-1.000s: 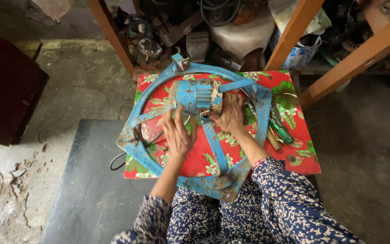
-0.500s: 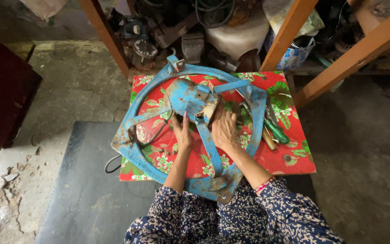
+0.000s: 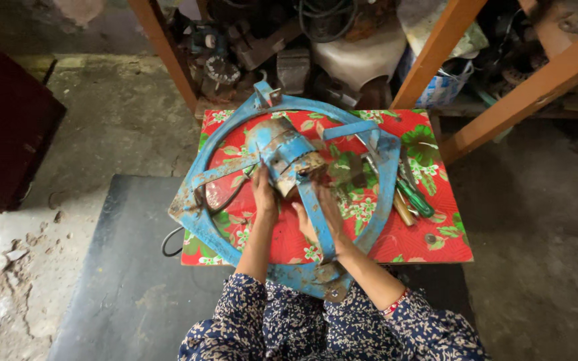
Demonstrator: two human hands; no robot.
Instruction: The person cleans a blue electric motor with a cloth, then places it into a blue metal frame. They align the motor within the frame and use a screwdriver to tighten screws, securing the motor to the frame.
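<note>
A round blue metal fan frame [image 3: 199, 220], rusty in places, lies on a small table covered with a red flowered cloth [image 3: 436, 244]. A blue motor housing [image 3: 282, 150] sits at its hub, held by flat spokes. My left hand [image 3: 264, 194] reaches up against the motor's lower left side, fingers on it. My right hand [image 3: 321, 215] lies on the spoke [image 3: 314, 230] that runs from the motor toward me, fingers curled around it. Both forearms come out of dark flowered sleeves.
Screwdrivers with green and amber handles [image 3: 413, 197] lie on the cloth right of the frame. A black cable [image 3: 168, 242] hangs off the table's left edge. Orange wooden posts [image 3: 436, 53] and shelf clutter stand behind. A black mat [image 3: 115, 267] and a dark cabinet [image 3: 8, 120] are on the left.
Both hands have slid from the two sides of the motor down to its near side. The right hand now rests on the near spoke, and the motor looks more tilted.
</note>
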